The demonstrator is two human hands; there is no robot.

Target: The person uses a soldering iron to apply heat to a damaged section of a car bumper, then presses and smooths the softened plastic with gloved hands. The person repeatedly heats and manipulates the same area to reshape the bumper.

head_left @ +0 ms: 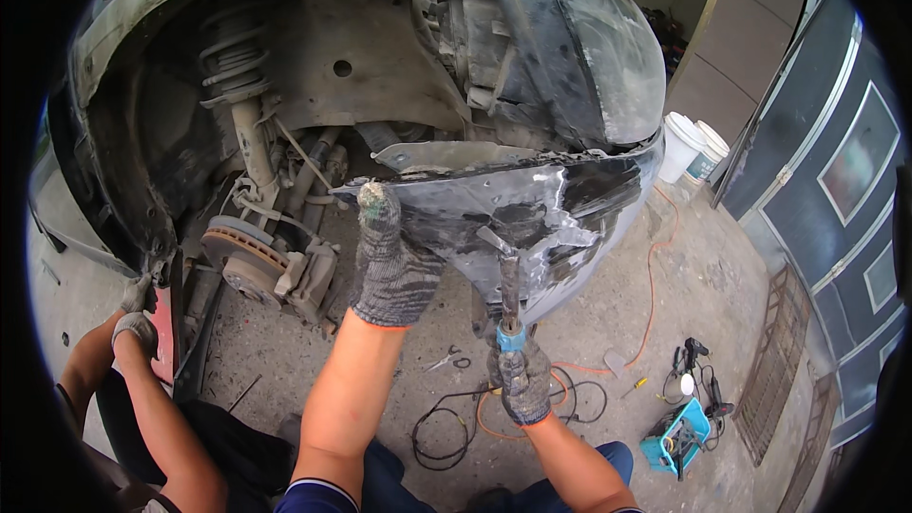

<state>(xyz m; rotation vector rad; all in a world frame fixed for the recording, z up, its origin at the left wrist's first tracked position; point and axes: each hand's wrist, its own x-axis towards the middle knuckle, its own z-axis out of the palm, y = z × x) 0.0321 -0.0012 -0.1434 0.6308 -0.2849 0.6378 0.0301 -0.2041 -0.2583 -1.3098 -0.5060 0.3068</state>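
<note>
My left hand [391,256], in a striped grey knit glove, grips the left end of a scuffed grey and black car bumper [465,214]. Its thumb points up at the bumper's top edge, and its other fingers are mostly hidden. My right hand [522,385], also gloved, is closed round a soldering iron [510,290] with a metal shaft, a blue collar and a flat tip. That tip lies against or very close to the bumper's face, beside pale, rough streaks; contact is hard to tell. Above the bumper's right part sits a cloudy headlight [608,57].
Left of the bumper, the open wheel arch shows a brake disc [249,261] and a coil spring [236,62]. A co-worker's gloved hands [136,323] are at the far left. Cables [446,432], scissors [443,358], a teal toolbox [676,437] and white buckets [681,147] are on the floor.
</note>
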